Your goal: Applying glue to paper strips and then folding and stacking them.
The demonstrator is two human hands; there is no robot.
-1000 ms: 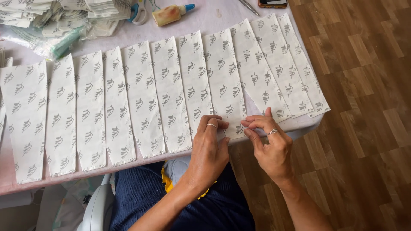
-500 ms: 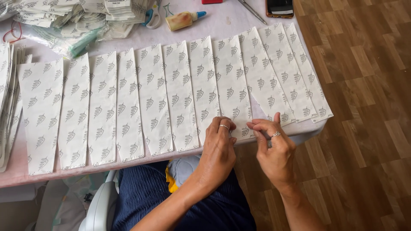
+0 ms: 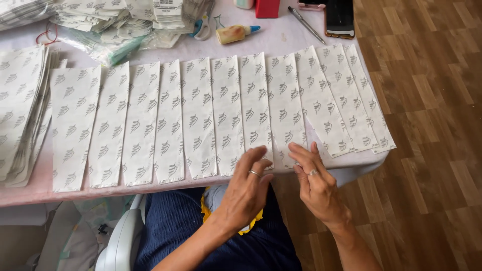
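The pale pink table (image 3: 301, 35) carries a row of long white leaf-printed paper strips (image 3: 201, 115). Your left hand (image 3: 248, 188) and right hand (image 3: 314, 183) pinch one strip's (image 3: 283, 105) near end between narrowed fingertips; next comes careful alignment. Beyond your grip lie a glue bottle (image 3: 236, 33) and a black phone (image 3: 340, 17), both well apart.

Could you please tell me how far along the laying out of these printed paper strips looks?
Done: a row of strips lies side by side across the table. In hand: the left hand and right hand pinch the lower end of one strip. Left: a stack of strips waits at the left.
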